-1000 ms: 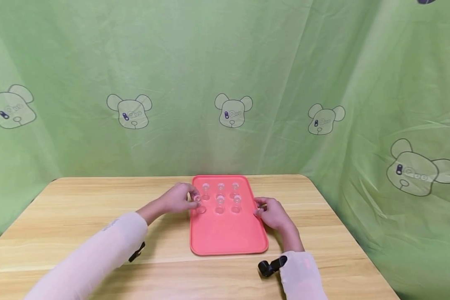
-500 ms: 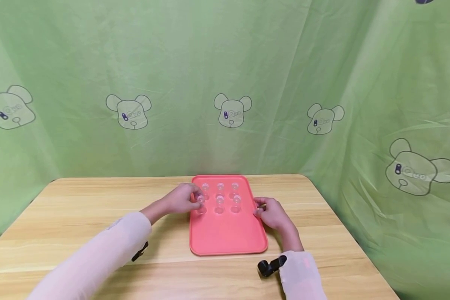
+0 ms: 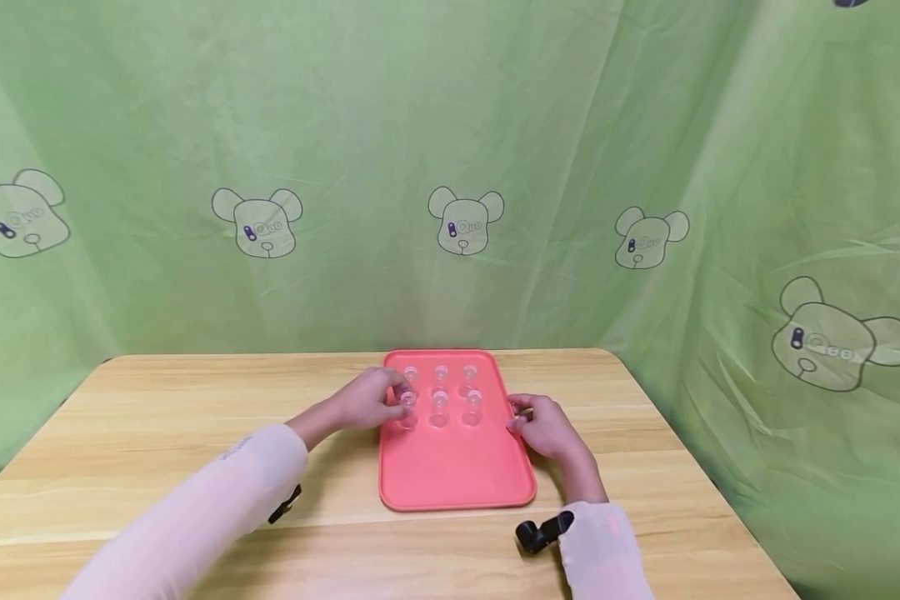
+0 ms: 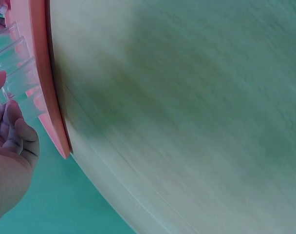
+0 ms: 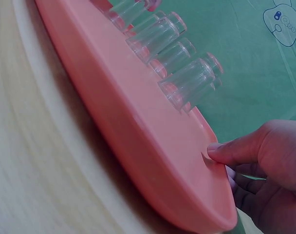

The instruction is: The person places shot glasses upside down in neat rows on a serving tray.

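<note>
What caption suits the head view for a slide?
Left hand holds a clear cup on a pink tray; right hand steadies its edge.

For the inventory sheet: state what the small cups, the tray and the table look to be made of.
Small cups: clear, glossy, likely plastic or glass; the tray's red shows through.
Tray: salmon-red, smooth moulded rim, probably plastic.
Table: pale wood grain, matte; possibly laminate.

clear cups (image 3: 440,398): 9 | pink tray (image 3: 453,471): 1 | wooden table (image 3: 157,433): 1
</note>
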